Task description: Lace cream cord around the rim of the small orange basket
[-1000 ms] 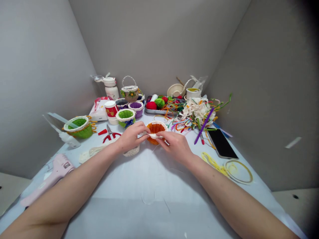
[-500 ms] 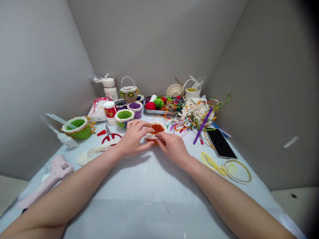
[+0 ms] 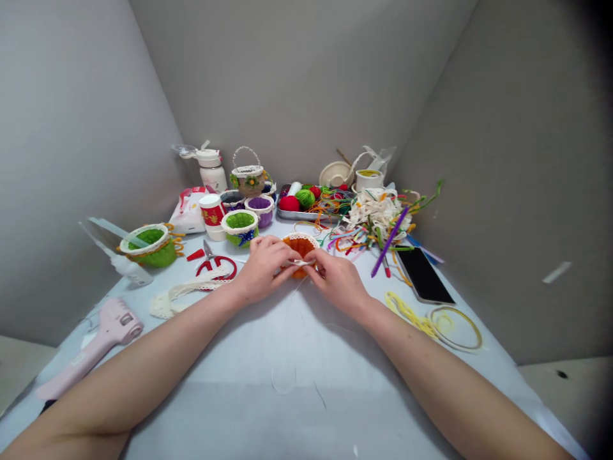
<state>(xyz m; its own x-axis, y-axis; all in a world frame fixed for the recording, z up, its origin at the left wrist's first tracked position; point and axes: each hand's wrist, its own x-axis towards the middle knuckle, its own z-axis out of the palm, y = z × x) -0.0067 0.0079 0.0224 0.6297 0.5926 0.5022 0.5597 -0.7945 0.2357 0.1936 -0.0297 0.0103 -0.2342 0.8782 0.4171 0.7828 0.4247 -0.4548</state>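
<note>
Orange and ribbed, a small basket (image 3: 290, 244) sits near the middle of the pale counter (image 3: 239, 415), just beyond 2 bare hands that partly hide it. White lace (image 3: 301, 262) edges its rim. The left hand (image 3: 265, 267) has its grip clamped on the near stretch of this lace; the right hand (image 3: 335, 276) has its grip pinched together on the same stretch, the 2 sets of fingertips nearly meeting. To the left lie a loose lace strip (image 3: 163, 305), red-handled scissors (image 3: 211, 258) and a pink glue gun (image 3: 112, 324). To the right are a black phone (image 3: 425, 275) and yellow yarn (image 3: 407, 312). Behind, a metal tray (image 3: 301, 216) holds yarn balls (image 3: 289, 203).
</note>
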